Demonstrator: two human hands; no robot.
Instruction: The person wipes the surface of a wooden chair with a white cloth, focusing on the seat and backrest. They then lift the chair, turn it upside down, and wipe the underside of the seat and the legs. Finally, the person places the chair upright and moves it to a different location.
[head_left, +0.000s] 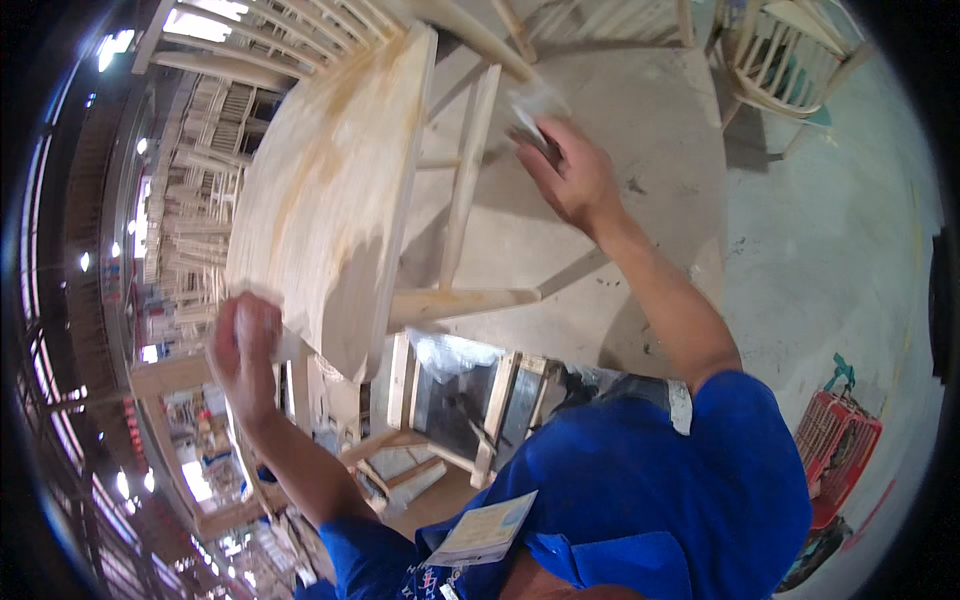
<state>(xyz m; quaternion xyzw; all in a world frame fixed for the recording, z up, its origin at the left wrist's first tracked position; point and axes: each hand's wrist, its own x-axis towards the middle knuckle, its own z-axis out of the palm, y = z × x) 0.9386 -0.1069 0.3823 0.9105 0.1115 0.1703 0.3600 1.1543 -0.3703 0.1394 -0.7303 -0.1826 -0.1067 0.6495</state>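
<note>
An unfinished pale wooden chair lies on its side, its broad seat (320, 190) facing left, with yellowish-brown smears across the grain. Its spindled back (290, 40) points to the top and its legs (470, 180) stick out to the right. My right hand (575, 175) is closed round a flat scraper-like tool (535, 110), blurred by motion, apart from the chair legs. By the lower left edge of the seat, my left hand (245, 335) is raised with its fingers curled. Blur hides what it holds, if anything.
The chair rests on a wide grey-beige worktop (640, 150). Below it is a wooden frame (500, 410) with clear plastic (450, 355). Another chair (780, 70) stands at the upper right, a red basket (840, 450) at the lower right. Many stacked chairs (200, 190) fill the left.
</note>
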